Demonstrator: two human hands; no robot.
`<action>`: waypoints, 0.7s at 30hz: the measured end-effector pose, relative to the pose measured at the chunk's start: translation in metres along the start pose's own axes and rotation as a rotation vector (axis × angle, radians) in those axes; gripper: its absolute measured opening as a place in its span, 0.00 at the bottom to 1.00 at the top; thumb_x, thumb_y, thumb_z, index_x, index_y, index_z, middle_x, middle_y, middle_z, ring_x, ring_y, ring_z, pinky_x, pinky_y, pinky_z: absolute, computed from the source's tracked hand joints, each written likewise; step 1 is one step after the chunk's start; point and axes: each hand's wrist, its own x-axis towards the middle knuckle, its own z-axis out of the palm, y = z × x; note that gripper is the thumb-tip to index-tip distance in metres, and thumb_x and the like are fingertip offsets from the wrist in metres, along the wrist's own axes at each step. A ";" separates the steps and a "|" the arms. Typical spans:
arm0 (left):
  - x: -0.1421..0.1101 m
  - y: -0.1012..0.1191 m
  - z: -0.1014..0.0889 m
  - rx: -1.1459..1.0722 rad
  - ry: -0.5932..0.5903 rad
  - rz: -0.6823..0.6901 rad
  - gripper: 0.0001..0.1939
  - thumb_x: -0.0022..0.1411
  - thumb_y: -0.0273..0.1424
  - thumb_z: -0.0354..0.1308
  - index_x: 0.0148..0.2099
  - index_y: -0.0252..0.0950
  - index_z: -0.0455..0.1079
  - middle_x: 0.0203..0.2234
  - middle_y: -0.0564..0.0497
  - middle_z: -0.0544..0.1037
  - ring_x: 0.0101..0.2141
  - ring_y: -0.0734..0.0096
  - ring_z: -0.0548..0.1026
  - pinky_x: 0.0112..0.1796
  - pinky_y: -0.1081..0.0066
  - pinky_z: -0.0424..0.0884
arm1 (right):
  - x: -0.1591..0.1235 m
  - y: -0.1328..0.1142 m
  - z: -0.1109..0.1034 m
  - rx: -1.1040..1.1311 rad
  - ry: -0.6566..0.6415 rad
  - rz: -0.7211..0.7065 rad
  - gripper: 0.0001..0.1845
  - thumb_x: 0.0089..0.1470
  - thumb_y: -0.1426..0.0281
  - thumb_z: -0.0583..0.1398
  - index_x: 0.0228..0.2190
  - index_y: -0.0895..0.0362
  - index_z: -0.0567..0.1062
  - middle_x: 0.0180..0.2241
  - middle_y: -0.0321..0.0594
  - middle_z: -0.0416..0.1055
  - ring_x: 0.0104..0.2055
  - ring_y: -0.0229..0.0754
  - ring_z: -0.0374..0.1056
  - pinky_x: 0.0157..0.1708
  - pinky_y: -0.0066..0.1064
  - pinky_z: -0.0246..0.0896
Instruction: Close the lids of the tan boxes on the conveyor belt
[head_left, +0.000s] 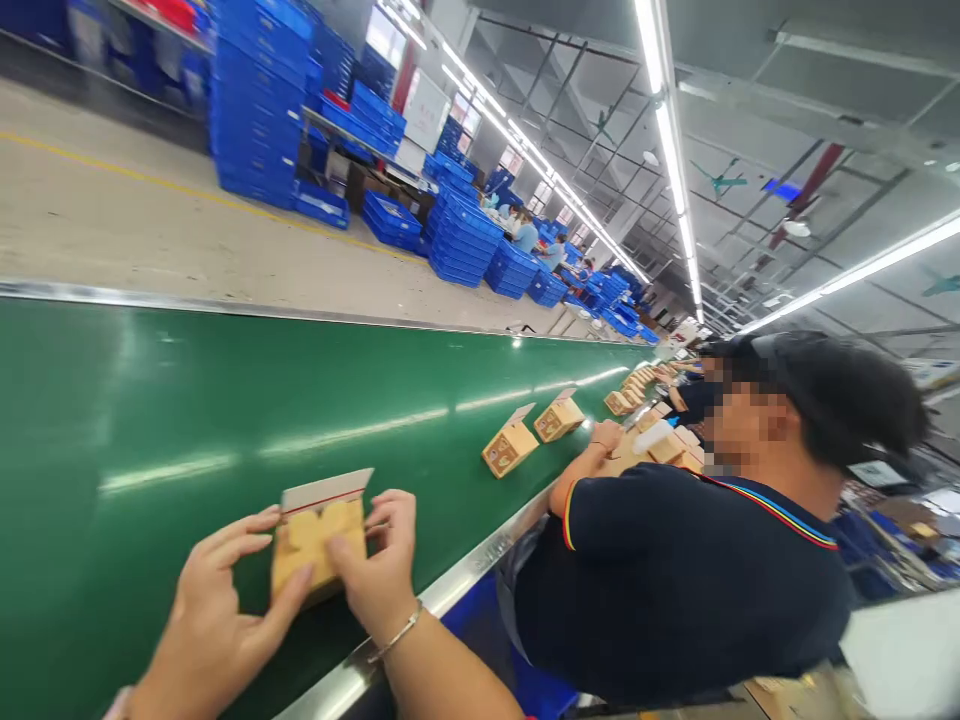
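Currently: one kraft carton (319,545) with a white flap, held over the green conveyor belt (150,420). Left hand (217,620): fingers (232,540) spread, thumb pressed against the carton's face. Right hand (379,565), silver bangle (397,632) at the wrist: thumb and fingers pinching the carton's right side. Farther along the belt: two similar cartons (510,447). Beside the belt: a co-worker in a black polo shirt (675,590), near more cartons. Beyond: stacked blue plastic crates (255,100).
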 end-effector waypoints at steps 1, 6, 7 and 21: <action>0.006 0.009 0.002 -0.006 0.032 -0.064 0.26 0.43 0.54 0.60 0.36 0.41 0.61 0.42 0.40 0.75 0.47 0.49 0.73 0.52 0.47 0.68 | 0.000 -0.004 0.000 0.085 0.037 0.135 0.15 0.37 0.68 0.63 0.29 0.54 0.66 0.38 0.39 0.68 0.37 0.41 0.68 0.34 0.30 0.65; 0.034 0.047 0.009 -0.314 -0.490 -0.657 0.32 0.36 0.51 0.61 0.42 0.38 0.66 0.40 0.42 0.77 0.45 0.49 0.75 0.46 0.53 0.72 | 0.022 -0.026 -0.009 0.294 -0.032 0.471 0.22 0.29 0.71 0.62 0.33 0.54 0.66 0.31 0.34 0.67 0.33 0.39 0.65 0.33 0.28 0.64; 0.037 0.051 0.010 -0.381 -0.549 -0.736 0.31 0.35 0.49 0.62 0.42 0.37 0.66 0.39 0.43 0.78 0.44 0.50 0.76 0.46 0.55 0.72 | 0.027 -0.027 -0.012 0.302 -0.048 0.476 0.22 0.29 0.71 0.62 0.32 0.55 0.67 0.32 0.34 0.68 0.33 0.39 0.65 0.32 0.27 0.64; -0.023 0.028 -0.030 -0.092 -0.364 -0.168 0.21 0.57 0.44 0.54 0.50 0.41 0.68 0.52 0.42 0.74 0.52 0.55 0.73 0.46 0.58 0.74 | 0.010 -0.030 -0.033 -0.107 0.425 -0.171 0.20 0.54 0.61 0.55 0.47 0.54 0.60 0.49 0.50 0.60 0.51 0.47 0.61 0.48 0.43 0.63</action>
